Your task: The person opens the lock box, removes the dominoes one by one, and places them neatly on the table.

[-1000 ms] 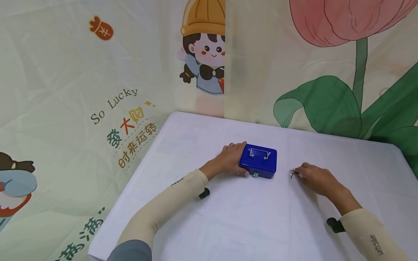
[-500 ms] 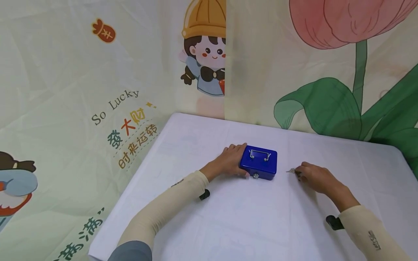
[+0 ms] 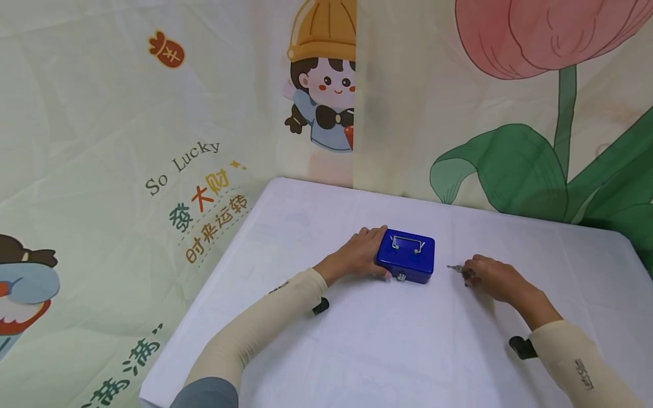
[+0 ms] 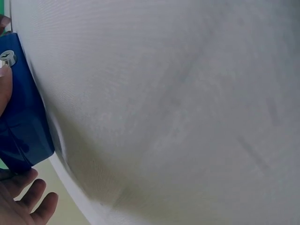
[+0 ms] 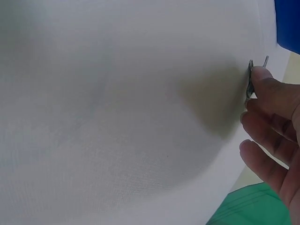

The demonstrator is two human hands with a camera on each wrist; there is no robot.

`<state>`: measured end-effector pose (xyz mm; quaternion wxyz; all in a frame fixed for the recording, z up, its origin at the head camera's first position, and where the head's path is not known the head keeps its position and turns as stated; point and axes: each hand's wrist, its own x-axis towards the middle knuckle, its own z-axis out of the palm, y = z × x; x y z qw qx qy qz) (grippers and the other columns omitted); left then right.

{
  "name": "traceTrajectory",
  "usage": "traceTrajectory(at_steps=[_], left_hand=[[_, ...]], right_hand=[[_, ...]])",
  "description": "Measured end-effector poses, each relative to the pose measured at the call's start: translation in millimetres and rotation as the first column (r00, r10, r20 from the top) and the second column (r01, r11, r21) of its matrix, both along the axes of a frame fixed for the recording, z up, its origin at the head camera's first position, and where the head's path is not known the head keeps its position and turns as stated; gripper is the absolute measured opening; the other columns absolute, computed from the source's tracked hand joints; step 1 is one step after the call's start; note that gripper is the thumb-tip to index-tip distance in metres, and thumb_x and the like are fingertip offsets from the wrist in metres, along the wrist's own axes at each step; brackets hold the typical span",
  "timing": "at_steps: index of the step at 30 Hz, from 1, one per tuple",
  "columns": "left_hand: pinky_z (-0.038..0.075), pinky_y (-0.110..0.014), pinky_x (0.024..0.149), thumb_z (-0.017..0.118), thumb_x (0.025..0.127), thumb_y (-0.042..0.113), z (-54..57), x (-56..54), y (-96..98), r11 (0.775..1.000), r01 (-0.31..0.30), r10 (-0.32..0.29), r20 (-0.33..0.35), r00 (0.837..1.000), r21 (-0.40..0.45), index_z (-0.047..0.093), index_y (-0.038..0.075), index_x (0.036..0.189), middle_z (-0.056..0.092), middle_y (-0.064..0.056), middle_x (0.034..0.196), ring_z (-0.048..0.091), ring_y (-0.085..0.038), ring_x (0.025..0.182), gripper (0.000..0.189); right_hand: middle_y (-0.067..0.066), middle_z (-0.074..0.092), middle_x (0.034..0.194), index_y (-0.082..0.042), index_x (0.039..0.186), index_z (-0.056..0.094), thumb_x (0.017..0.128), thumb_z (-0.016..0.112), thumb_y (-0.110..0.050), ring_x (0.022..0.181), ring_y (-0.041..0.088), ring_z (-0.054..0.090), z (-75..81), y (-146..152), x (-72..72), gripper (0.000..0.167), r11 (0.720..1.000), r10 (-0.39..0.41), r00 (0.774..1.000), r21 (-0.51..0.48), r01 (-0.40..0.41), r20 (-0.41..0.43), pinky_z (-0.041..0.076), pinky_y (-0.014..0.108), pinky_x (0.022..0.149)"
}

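Note:
A small blue cash box [image 3: 406, 256] with a wire handle on its lid stands on the white table. Its round silver lock [image 4: 8, 57] faces the near side. My left hand [image 3: 361, 253] grips the box at its left end, with the thumb at the front beside the lock and fingers round the far side. To the right of the box, a short gap away, my right hand [image 3: 494, 276] pinches small metal keys [image 3: 456, 268] between thumb and forefinger. One key points left toward the box. In the right wrist view the keys [image 5: 251, 79] are partly hidden behind the thumb.
White cloth covers the table [image 3: 357, 345], whose far edge meets a printed curtain [image 3: 393, 113]. A black wrist camera [image 3: 522, 348] sits under the right forearm and another [image 3: 321, 306] under the left.
The keys in my right hand have turned from hanging downward to pointing left at the box. My left hand and the box stay in place; the head view has shifted slightly.

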<state>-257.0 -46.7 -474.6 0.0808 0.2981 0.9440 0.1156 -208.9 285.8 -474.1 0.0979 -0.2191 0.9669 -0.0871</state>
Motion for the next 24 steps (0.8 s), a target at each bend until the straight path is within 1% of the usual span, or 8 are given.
traceTrajectory(at_steps=[5, 7, 11, 14, 19, 21, 24], left_hand=[[0.034, -0.047, 0.116, 0.078, 0.075, 0.064, -2.0, 0.0, 0.9, 1.0, -0.006, 0.006, -0.006, 1.0, 0.0, 0.012, 0.005, 0.16, 0.036, -0.014, 0.159, 0.038, -0.03, 0.14, 0.124], [0.033, -0.047, 0.117, 0.079, 0.075, 0.064, -2.3, 0.0, 1.4, 1.0, -0.009, 0.009, -0.007, 1.0, 0.001, 0.012, 0.005, 0.16, 0.036, -0.014, 0.159, 0.038, -0.03, 0.14, 0.124], [0.033, -0.046, 0.117, 0.078, 0.075, 0.064, -3.0, -0.3, 2.0, 1.0, -0.004, 0.004, -0.007, 1.0, 0.002, 0.012, 0.004, 0.16, 0.036, -0.014, 0.16, 0.038, -0.03, 0.14, 0.124], [0.034, -0.045, 0.117, 0.078, 0.075, 0.064, -3.7, -0.5, 2.2, 1.0, -0.003, 0.003, -0.004, 1.0, 0.005, 0.012, 0.004, 0.161, 0.036, -0.014, 0.16, 0.038, -0.03, 0.14, 0.124], [0.034, -0.045, 0.117, 0.079, 0.075, 0.063, -3.9, -0.3, 2.3, 1.0, -0.006, 0.006, 0.004, 1.0, 0.014, 0.012, 0.004, 0.161, 0.036, -0.014, 0.16, 0.039, -0.029, 0.138, 0.123], [0.034, -0.045, 0.117, 0.079, 0.075, 0.063, -3.8, -0.4, 2.3, 1.0, -0.007, 0.007, 0.005, 1.0, 0.018, 0.012, 0.004, 0.161, 0.036, -0.014, 0.16, 0.039, -0.029, 0.138, 0.123], [0.034, -0.045, 0.117, 0.079, 0.075, 0.063, -4.0, -0.6, 2.0, 1.0, -0.007, 0.007, 0.005, 1.0, 0.016, 0.012, 0.004, 0.161, 0.036, -0.013, 0.16, 0.039, -0.028, 0.138, 0.123]], right_hand=[[-0.001, 0.065, 0.091, -0.006, 0.102, 0.071, 0.084, 0.08, -0.008, 0.085, 0.015, 0.063, -1.3, 0.3, -0.6, 0.02, 1.0, -0.019, 0.999, -0.017, 0.02, 0.049, 0.058, 0.043, 0.082], [0.001, 0.067, 0.092, -0.006, 0.101, 0.07, 0.084, 0.079, -0.008, 0.086, 0.017, 0.063, -0.4, 0.0, -1.6, 0.019, 0.999, -0.031, 0.996, -0.032, 0.034, 0.087, 0.058, 0.043, 0.082], [0.001, 0.068, 0.092, -0.005, 0.099, 0.068, 0.086, 0.078, -0.009, 0.086, 0.017, 0.061, 0.4, -0.5, -2.6, 0.017, 0.994, -0.052, 0.98, -0.082, 0.069, 0.194, 0.057, 0.041, 0.082], [0.0, 0.067, 0.09, -0.006, 0.098, 0.066, 0.088, 0.076, -0.01, 0.084, 0.017, 0.058, -0.6, -0.7, -1.7, 0.015, 0.989, -0.054, 0.965, -0.123, 0.088, 0.256, 0.055, 0.037, 0.079], [-0.001, 0.064, 0.088, -0.009, 0.097, 0.062, 0.091, 0.073, -0.014, 0.083, 0.016, 0.055, -1.8, -1.1, 1.2, 0.014, 0.982, -0.057, 0.952, -0.154, 0.108, 0.3, 0.049, 0.033, 0.074], [-0.001, 0.064, 0.088, -0.008, 0.098, 0.062, 0.092, 0.073, -0.014, 0.083, 0.016, 0.055, -1.6, -1.2, 2.1, 0.014, 0.981, -0.062, 0.949, -0.157, 0.115, 0.308, 0.048, 0.033, 0.074], [0.001, 0.064, 0.091, -0.007, 0.103, 0.062, 0.091, 0.073, -0.013, 0.085, 0.018, 0.056, -1.2, -0.1, 3.0, 0.017, 0.979, -0.067, 0.947, -0.163, 0.123, 0.315, 0.05, 0.035, 0.076]])
